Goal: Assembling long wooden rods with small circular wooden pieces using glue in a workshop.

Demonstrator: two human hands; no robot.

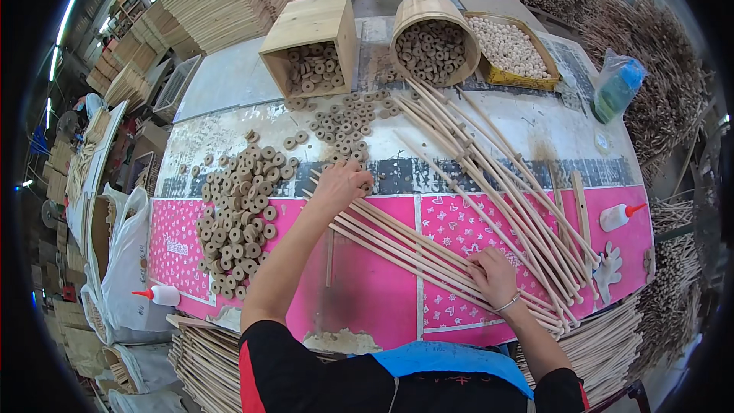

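Observation:
My left hand [345, 185] is closed at the far ends of several wooden sticks, next to small wooden rings. Its fingers are curled together, and what they hold is hidden under them. Lower right, my right hand [493, 277] closes with thumb and fingers on a wooden stick [428, 248] in the slanting row on the pink mat. A second bundle of long sticks [489, 176] lies to its right, some with a ring partway along them. Thick wooden rings [241, 222] are heaped left of my left arm, and smaller rings [344, 118] are scattered beyond my left hand.
A tipped wooden box [306, 46] and a round tub [434, 34] hold rings at the back, beside a yellow tray [527, 79] of pale beads. Glue bottles [615, 217] with red tips stand at both sides. A white glove [608, 271] lies right. Stick bundles surround the table.

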